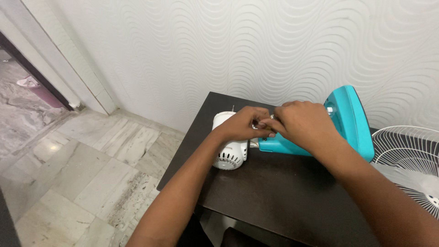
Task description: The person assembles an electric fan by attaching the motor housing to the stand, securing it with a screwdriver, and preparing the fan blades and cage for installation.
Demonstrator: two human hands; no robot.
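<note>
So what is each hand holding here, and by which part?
Left hand grips the white motor housing at its top; right hand rests on the teal fan body. Fingertip contents: unclear.

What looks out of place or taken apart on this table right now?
The fan is in pieces. Its white motor housing lies on the dark table beside the turquoise base, which is tipped on its side, and the white wire grille sits loose at the right edge. The left hand and right hand meet between housing and base.
</note>
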